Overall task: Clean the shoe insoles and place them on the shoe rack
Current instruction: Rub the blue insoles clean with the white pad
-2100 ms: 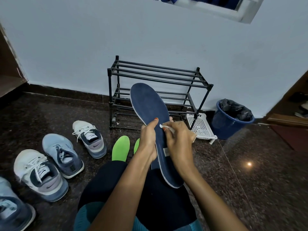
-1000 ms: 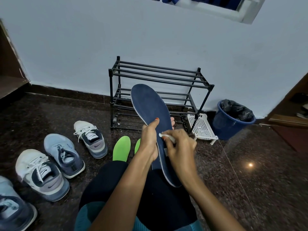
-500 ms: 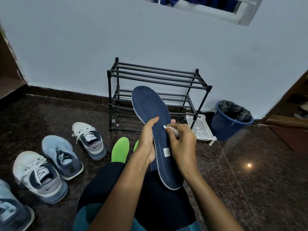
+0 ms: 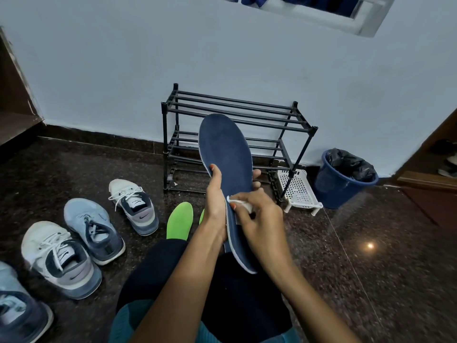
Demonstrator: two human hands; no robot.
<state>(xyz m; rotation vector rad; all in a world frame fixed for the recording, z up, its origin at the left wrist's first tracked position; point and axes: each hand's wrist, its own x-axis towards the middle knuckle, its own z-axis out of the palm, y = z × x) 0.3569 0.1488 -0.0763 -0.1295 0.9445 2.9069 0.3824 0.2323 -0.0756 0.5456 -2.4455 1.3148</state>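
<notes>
Granite flr [image 4: 371,280]; insole [image 4: 226,154] L hand [image 4: 216,206], wipe [image 4: 243,203] R hand [image 4: 262,219]

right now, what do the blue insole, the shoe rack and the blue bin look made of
Blue insole: probably foam under a matte fabric top; a pale edge shows along its rim.
Shoe rack: thin black tubes with knobbed corner joints, likely painted metal or plastic, dull sheen.
Blue bin: smooth, even walls, likely moulded plastic, lined with a crinkly black bag.

You've got: four shoes [image 4: 133,206] [image 4: 94,231] [image 4: 59,261] [image 4: 14,315] on your left, one blue insole [image 4: 227,154], two green insoles [image 4: 179,221] [image 4: 201,216] (second mostly hidden), one rack [image 4: 237,112], one bucket [image 4: 338,189], one white basket [image 4: 299,189], one wipe [image 4: 243,204].
</notes>
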